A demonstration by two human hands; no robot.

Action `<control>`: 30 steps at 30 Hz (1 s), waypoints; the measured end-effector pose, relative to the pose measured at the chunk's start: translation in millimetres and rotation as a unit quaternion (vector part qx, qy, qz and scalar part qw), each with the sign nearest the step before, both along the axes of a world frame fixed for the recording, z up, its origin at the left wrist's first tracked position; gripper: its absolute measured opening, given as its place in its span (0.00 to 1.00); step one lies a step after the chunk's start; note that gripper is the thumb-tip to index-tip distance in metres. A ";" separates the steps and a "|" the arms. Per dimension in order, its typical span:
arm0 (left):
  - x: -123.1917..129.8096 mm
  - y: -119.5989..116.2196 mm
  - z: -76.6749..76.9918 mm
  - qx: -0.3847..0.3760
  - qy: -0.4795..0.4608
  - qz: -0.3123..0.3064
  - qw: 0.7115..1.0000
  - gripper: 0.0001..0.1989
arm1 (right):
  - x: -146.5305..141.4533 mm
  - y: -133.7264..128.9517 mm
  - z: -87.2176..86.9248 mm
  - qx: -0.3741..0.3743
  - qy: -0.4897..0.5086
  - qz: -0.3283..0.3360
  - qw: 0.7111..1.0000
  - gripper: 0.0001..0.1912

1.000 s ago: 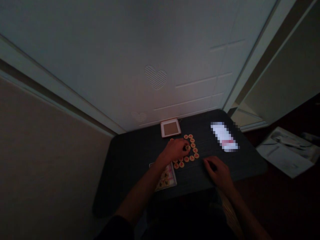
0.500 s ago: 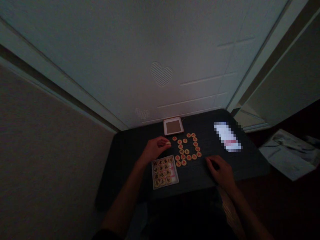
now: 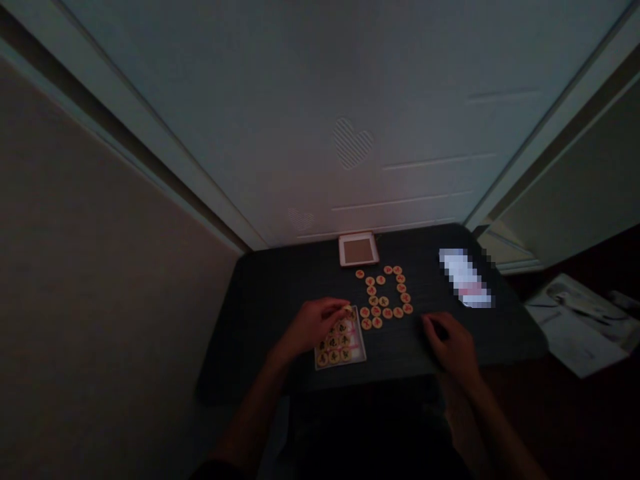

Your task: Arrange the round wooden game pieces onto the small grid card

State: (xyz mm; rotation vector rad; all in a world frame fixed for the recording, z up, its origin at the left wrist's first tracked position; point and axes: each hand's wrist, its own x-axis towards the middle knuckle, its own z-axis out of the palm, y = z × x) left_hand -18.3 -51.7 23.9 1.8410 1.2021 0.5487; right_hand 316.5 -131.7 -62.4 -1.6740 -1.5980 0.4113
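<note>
From my end, the left hand point(image 3: 311, 325) has come in over the tray point(image 3: 358, 353); half a second ago it was just beyond the rim's twelve o'clock, pinching a disc. Now its bunched fingertips are at a round piece point(image 3: 349, 312) at the tray's one o'clock corner, and I can't tell whether they grip it. The loose pieces point(image 3: 383, 301) at two o'clock from the tray look unchanged, so I judge the handling is centred on the tray. The right hand point(image 3: 453, 343) stays loosely curled; I can't tell if it's fully closed. The pieces look pale and flat, dark-lettered in the tray, mostly red-lettered outside.
</note>
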 end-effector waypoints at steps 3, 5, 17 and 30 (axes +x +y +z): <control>-0.9 -6.1 1.6 0.026 0.031 -0.035 0.999 0.13 | 1.3 0.5 -2.2 0.004 -0.006 0.002 1.000 0.15; -0.7 -9.1 1.7 0.032 0.053 -0.052 0.997 0.13 | 1.8 0.7 -3.4 0.011 -0.008 0.002 1.000 0.15; 7.2 -15.1 -14.1 0.091 0.154 -0.090 0.980 0.08 | -0.9 0.3 0.1 0.020 -0.020 -0.007 1.000 0.16; 9.0 -16.9 -19.9 0.106 0.166 -0.095 0.976 0.09 | -0.2 0.2 -1.1 0.009 -0.007 -0.003 1.000 0.15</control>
